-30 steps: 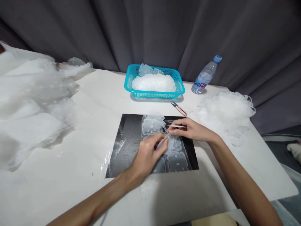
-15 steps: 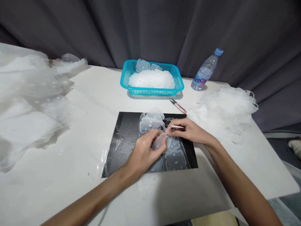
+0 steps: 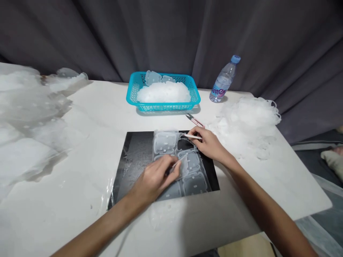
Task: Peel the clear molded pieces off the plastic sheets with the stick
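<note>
Currently, the left hand [image 3: 152, 178] is pinching a small translucent piece [image 3: 184, 166] over the translucent panelled sheet [image 3: 195, 182], which is lying on the black mat's right half [image 3: 125, 171]. Slightly farther right, the right hand [image 3: 208, 143] is gripping a thin white stick [image 3: 194, 136] beside the sheet's opening. Beyond, pink-handled thread snips [image 3: 197, 122] are lying left of a white scrap pile [image 3: 246, 116]; a turquoise basket [image 3: 163, 106] is holding white pieces [image 3: 163, 92].
</note>
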The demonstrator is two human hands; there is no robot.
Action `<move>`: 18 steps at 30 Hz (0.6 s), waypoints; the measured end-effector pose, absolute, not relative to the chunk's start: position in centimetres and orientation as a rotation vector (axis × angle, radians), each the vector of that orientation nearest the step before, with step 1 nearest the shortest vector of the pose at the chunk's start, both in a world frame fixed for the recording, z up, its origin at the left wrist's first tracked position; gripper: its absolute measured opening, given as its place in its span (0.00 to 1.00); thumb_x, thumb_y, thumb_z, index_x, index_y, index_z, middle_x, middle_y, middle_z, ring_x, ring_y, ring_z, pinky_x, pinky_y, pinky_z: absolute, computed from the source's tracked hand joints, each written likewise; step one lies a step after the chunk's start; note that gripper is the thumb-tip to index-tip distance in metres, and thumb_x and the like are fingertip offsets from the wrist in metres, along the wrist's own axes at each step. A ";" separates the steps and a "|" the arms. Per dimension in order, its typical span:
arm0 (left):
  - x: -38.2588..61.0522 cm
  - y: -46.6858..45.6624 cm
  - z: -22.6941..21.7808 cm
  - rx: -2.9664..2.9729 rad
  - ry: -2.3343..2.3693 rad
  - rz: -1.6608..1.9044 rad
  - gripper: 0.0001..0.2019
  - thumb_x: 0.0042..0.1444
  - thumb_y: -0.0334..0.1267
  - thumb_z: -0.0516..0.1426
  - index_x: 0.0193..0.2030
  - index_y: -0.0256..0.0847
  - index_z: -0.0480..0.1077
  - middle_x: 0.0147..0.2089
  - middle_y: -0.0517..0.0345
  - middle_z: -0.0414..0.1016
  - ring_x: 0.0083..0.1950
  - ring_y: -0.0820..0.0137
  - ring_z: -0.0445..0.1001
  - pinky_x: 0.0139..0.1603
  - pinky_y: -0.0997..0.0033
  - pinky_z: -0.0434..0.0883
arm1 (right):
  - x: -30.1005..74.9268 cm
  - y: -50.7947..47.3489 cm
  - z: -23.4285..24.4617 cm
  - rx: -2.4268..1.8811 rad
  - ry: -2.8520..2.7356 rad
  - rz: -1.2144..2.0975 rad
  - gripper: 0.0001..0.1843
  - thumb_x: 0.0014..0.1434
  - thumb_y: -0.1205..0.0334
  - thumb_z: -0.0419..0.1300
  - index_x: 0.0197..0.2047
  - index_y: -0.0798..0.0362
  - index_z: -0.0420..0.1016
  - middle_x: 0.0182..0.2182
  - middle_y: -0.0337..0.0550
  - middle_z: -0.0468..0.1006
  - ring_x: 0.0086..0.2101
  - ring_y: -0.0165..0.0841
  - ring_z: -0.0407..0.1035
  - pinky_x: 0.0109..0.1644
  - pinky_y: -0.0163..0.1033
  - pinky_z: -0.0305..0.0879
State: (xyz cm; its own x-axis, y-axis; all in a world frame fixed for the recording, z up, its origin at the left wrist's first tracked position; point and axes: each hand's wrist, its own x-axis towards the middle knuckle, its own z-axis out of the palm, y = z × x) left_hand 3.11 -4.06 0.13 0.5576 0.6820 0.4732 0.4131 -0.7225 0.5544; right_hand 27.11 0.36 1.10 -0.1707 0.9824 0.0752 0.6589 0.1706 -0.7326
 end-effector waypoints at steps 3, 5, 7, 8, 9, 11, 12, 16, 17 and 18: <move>3.0 -3.5 0.5 2.031 1.095 0.887 0.03 0.71 0.38 0.56 0.44 0.43 0.67 0.32 0.66 0.73 0.27 0.76 0.69 0.30 0.78 0.65 | 28.4 0.1 1.5 -1.427 -1.810 0.767 0.07 0.68 0.61 0.59 0.49 0.50 0.75 0.48 0.44 0.80 0.43 0.36 0.72 0.47 0.40 0.65; 3.0 -3.1 0.6 1.808 1.153 0.876 0.08 0.71 0.43 0.55 0.42 0.44 0.66 0.26 0.69 0.65 0.22 0.77 0.60 0.24 0.77 0.58 | 28.7 -0.4 2.3 -1.380 -1.783 0.727 0.08 0.68 0.60 0.61 0.49 0.49 0.75 0.49 0.44 0.79 0.47 0.37 0.72 0.52 0.42 0.66; 3.0 -2.8 0.6 1.643 1.112 0.861 0.11 0.71 0.48 0.55 0.42 0.44 0.64 0.23 0.70 0.62 0.21 0.76 0.54 0.22 0.76 0.52 | 28.6 -0.9 3.2 -1.308 -1.813 0.791 0.07 0.68 0.59 0.62 0.48 0.49 0.77 0.48 0.44 0.79 0.49 0.37 0.72 0.54 0.43 0.66; 3.0 -2.6 0.6 1.583 1.077 0.856 0.11 0.71 0.49 0.54 0.43 0.44 0.64 0.23 0.70 0.64 0.21 0.76 0.53 0.22 0.76 0.52 | 28.3 -1.2 3.7 -1.264 -1.839 0.864 0.07 0.68 0.58 0.62 0.48 0.49 0.78 0.47 0.43 0.79 0.49 0.37 0.73 0.54 0.42 0.66; 3.0 -2.5 0.6 1.537 1.046 0.857 0.12 0.71 0.50 0.54 0.43 0.44 0.63 0.24 0.69 0.66 0.22 0.76 0.53 0.23 0.76 0.51 | 28.0 -1.5 4.0 -1.224 -1.861 0.948 0.08 0.68 0.58 0.64 0.48 0.49 0.78 0.46 0.42 0.80 0.49 0.36 0.73 0.53 0.41 0.67; 3.0 -2.4 0.7 1.477 0.996 0.867 0.12 0.71 0.50 0.55 0.43 0.44 0.63 0.25 0.68 0.67 0.22 0.76 0.52 0.23 0.76 0.51 | 27.3 -1.9 4.3 -1.175 -1.870 1.095 0.07 0.66 0.60 0.66 0.47 0.49 0.80 0.42 0.41 0.81 0.44 0.34 0.74 0.48 0.39 0.67; 3.0 -2.4 0.8 1.456 0.979 0.875 0.12 0.71 0.50 0.55 0.42 0.44 0.63 0.24 0.69 0.66 0.22 0.77 0.51 0.22 0.76 0.50 | 27.0 -2.0 4.2 -1.166 -1.858 1.135 0.06 0.65 0.61 0.66 0.45 0.50 0.80 0.40 0.40 0.81 0.41 0.33 0.74 0.45 0.38 0.67; 3.1 -2.4 1.0 1.420 0.937 0.894 0.12 0.71 0.49 0.55 0.42 0.44 0.62 0.22 0.71 0.59 0.22 0.76 0.48 0.22 0.77 0.49 | 26.3 -2.1 3.5 -1.140 -1.805 1.133 0.02 0.65 0.63 0.66 0.41 0.51 0.80 0.39 0.41 0.81 0.40 0.33 0.73 0.44 0.38 0.67; 3.1 -2.4 1.0 1.421 0.933 0.896 0.12 0.71 0.48 0.55 0.42 0.44 0.62 0.22 0.71 0.58 0.22 0.76 0.48 0.22 0.77 0.49 | 26.2 -2.1 3.4 -1.126 -1.811 1.109 0.02 0.65 0.63 0.66 0.41 0.51 0.80 0.39 0.41 0.81 0.40 0.33 0.73 0.44 0.38 0.66; 3.1 -2.4 1.0 1.425 0.929 0.899 0.11 0.71 0.48 0.55 0.42 0.44 0.63 0.22 0.71 0.58 0.22 0.76 0.48 0.22 0.77 0.49 | 26.2 -2.2 3.2 -1.114 -1.819 1.079 0.01 0.66 0.64 0.66 0.40 0.51 0.80 0.38 0.40 0.81 0.40 0.33 0.72 0.44 0.38 0.66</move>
State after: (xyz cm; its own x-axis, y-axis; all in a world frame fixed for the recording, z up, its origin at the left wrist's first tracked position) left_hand 3.09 -2.43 1.02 0.3922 0.9198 0.0123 0.0431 -0.0317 0.9986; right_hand 26.16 -2.15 3.22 -0.3554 0.9217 0.1555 0.3057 0.2718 -0.9125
